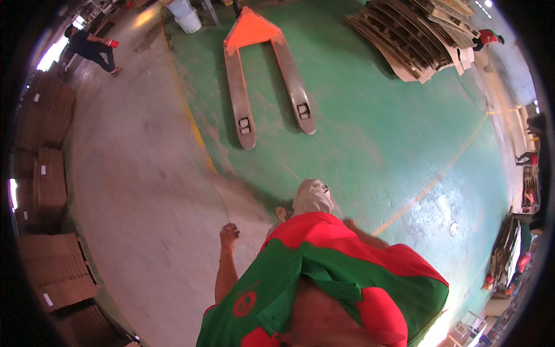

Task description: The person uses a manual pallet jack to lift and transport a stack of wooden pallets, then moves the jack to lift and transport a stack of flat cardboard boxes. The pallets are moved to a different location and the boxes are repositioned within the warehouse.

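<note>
My left hand [229, 232] hangs out to the left over the grey floor. Its fingers are curled closed; whether anything small lies inside is hidden. On the other side, my right forearm [370, 236] reaches past the red and green shirt [324, 243], and the right hand [350, 224] shows only in part beside my light trousers [314, 196]. Its fingers cannot be made out. Neither hand visibly touches anything around it. Ahead, an orange pallet jack [252, 29] rests on the green floor with its two worn forks pointing toward me.
A yellow line [196, 134] divides grey from green floor. Brown cardboard stacks [55, 260] line the left side. Flattened cardboard [404, 40] is piled at the far right. White buckets [186, 17] stand beyond. One person [92, 49] carries a red container; another [488, 38] is far right.
</note>
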The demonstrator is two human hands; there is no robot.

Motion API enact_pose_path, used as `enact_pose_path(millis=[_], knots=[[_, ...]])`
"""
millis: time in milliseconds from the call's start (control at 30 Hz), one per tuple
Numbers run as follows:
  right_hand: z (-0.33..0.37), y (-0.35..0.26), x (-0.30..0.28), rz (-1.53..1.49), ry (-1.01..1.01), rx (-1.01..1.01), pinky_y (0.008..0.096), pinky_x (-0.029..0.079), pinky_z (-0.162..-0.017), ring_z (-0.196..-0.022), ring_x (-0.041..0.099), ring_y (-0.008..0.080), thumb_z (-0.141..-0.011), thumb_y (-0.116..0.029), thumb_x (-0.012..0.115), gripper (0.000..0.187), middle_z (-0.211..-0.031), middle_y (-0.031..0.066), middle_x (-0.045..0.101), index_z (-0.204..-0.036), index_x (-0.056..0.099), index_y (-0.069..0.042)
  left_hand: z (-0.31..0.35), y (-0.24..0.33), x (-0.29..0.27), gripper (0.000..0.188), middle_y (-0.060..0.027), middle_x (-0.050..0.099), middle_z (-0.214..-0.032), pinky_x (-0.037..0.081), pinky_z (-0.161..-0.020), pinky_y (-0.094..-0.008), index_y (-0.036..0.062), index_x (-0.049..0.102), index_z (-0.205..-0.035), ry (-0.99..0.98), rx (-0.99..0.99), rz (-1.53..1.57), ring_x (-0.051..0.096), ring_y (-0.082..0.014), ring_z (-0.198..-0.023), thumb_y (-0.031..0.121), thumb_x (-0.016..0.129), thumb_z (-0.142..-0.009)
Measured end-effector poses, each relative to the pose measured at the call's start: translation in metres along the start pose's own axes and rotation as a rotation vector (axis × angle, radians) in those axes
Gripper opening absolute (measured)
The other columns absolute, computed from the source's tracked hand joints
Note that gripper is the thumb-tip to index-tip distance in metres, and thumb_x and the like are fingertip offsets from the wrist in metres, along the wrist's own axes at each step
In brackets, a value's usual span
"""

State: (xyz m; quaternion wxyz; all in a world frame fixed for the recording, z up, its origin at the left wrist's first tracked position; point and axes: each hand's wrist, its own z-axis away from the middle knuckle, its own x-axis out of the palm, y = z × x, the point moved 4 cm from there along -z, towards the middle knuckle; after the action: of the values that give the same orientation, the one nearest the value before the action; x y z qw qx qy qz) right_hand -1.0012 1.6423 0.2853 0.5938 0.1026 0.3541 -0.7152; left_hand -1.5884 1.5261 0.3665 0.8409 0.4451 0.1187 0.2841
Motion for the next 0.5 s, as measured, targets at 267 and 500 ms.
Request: enact_pose_path(millis=[267, 500], knots=[[-0.021, -0.046, 0.001, -0.304, -0.156, 0.388, 0.0433, 0.055, -0.066, -0.07, 0.069, 0.0257, -0.093, -0.038, 0.058, 0.033, -0.074, 0.0102, 0.07, -0.084, 0.072, -0.009, -0.104, 0.171, -0.021, 0.028, -0.0077, 0.065, -0.099, 0.056, -0.067, -0.0309, 0.0048, 0.062, -0.114, 0.026, 0.136, -0.015, 0.067, -0.0195, -0.083, 0.026, 0.064, -0.096], [-0.223, -0.293, -0.31, -0.591, 0.494, 0.011, 0.0465, 0.052, -0.063, -0.066, 0.067, 0.0285, -0.09, -0.036, 0.061, 0.037, -0.069, 0.0147, 0.067, -0.081, 0.068, -0.001, -0.15, 0.156, 0.007, 0.028, -0.009, 0.066, -0.1, 0.056, -0.067, -0.0324, 0.0051, 0.062, -0.115, -0.197, 0.045, -0.642, 0.067, -0.0215, -0.085, 0.024, 0.065, -0.094]])
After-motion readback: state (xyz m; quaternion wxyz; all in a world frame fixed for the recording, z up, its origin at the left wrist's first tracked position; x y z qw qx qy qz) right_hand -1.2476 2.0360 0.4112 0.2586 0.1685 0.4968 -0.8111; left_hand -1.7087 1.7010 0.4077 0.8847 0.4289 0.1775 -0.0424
